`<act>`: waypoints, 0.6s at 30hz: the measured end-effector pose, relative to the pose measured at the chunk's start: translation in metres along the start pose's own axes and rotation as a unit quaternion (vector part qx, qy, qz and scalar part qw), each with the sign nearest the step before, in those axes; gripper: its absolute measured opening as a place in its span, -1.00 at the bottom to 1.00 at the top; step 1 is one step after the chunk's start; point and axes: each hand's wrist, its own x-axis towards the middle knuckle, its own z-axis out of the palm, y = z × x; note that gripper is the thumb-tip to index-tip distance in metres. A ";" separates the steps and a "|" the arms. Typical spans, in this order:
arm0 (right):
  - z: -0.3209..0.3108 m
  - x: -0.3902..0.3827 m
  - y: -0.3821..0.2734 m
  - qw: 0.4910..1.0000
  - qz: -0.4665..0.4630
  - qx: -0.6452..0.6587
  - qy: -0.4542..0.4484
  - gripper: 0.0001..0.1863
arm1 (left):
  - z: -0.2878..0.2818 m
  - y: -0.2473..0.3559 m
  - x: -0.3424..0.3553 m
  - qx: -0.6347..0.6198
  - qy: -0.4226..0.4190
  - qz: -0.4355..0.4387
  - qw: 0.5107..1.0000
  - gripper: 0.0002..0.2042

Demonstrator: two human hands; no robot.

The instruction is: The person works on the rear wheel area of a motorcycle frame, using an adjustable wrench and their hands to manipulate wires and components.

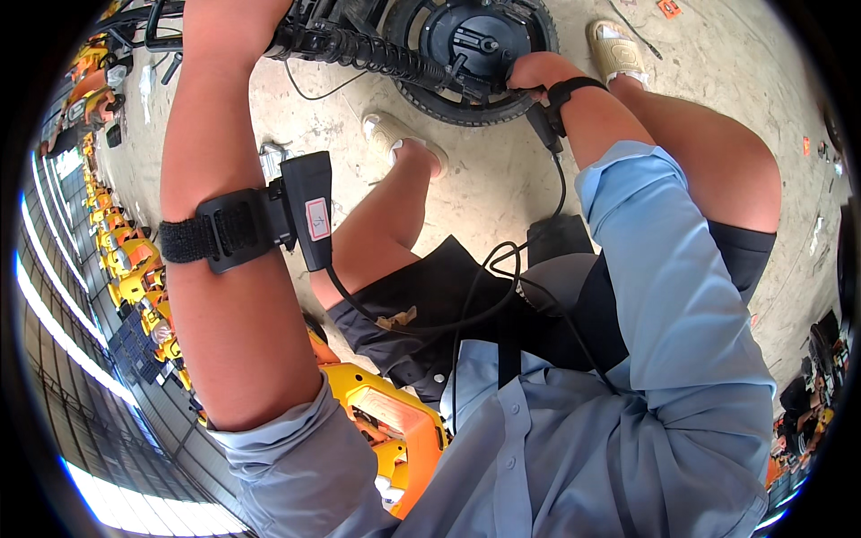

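Observation:
A small black wheel (pixel 475 36) with a rubber tyre and dark hub lies at the top, over the concrete floor. A black ribbed bar (pixel 377 54) runs from the left toward the hub. My right hand (pixel 534 73) is curled around the bar's end at the wheel's rim, with a black strap on the wrist. My left forearm rises to the top edge beside the bar, and its hand is cut off there. That forearm carries a strapped black box (pixel 305 211), from which a cable runs to my lap.
My sandalled feet (pixel 399 134) (pixel 614 49) rest on the concrete floor (pixel 502 179) either side of the wheel. An orange-yellow machine body (pixel 386 421) sits under my left elbow. Rows of similar orange machines (pixel 126 260) line the left side.

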 end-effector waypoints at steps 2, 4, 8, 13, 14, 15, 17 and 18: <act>0.000 -0.001 0.006 0.999 -0.003 -0.043 0.007 -0.66 | -0.008 0.009 -0.006 -0.025 -0.025 0.027 0.999 -0.50; 0.001 0.000 0.008 0.999 0.004 -0.048 0.013 -0.65 | -0.007 0.014 -0.010 -0.023 -0.018 0.046 0.999 -0.50; -0.001 0.003 0.007 1.000 0.025 -0.012 -0.004 -0.70 | -0.008 0.014 -0.011 -0.042 -0.021 0.042 0.998 -0.51; 0.001 0.005 0.009 1.000 0.025 0.013 0.011 -0.79 | -0.007 0.011 -0.008 -0.068 -0.026 0.026 0.997 -0.52; 0.001 0.005 0.014 0.999 0.028 0.016 0.012 -0.79 | 0.003 0.008 -0.001 -0.064 -0.019 0.014 0.998 -0.52; 0.000 0.004 0.020 0.999 0.035 0.023 0.014 -0.80 | 0.012 0.005 0.003 -0.061 -0.013 0.001 0.998 -0.52; 0.000 0.002 0.010 0.999 0.027 0.038 0.016 -0.80 | 0.003 0.005 0.002 -0.038 -0.007 -0.001 0.999 -0.52; -0.001 0.001 -0.004 0.999 0.013 0.034 0.011 -0.82 | -0.011 0.007 -0.002 -0.015 0.002 -0.006 1.000 -0.53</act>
